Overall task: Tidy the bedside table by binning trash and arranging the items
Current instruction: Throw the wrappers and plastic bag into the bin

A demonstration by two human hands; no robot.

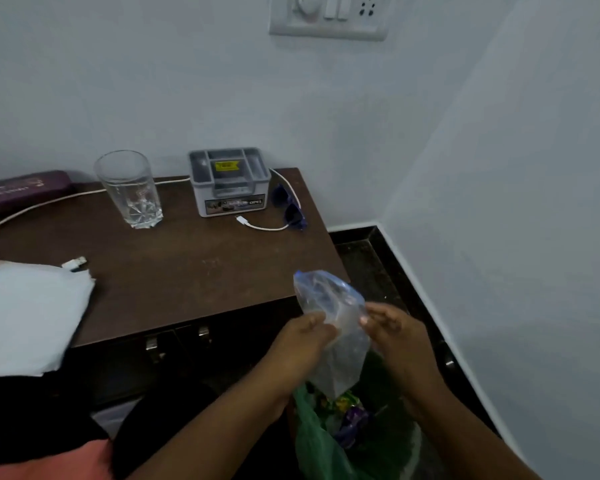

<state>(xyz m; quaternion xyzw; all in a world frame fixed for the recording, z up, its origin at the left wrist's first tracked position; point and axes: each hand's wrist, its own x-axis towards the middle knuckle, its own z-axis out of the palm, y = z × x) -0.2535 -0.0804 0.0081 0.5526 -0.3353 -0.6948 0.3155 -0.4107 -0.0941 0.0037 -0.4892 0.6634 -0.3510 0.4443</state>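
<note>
Both hands pinch a crinkled, translucent blue-tinted plastic bag (333, 323): the left hand (300, 344) on one side, the right hand (394, 332) on the other, off the table's front right corner, above a green-lined bin (312, 441) of blurred wrappers. On the dark wooden table (187, 268) stand a cut-glass tumbler (129, 188) and grey plastic organiser (228, 181); a white cloth (25, 317) overhangs its left front edge.
</note>
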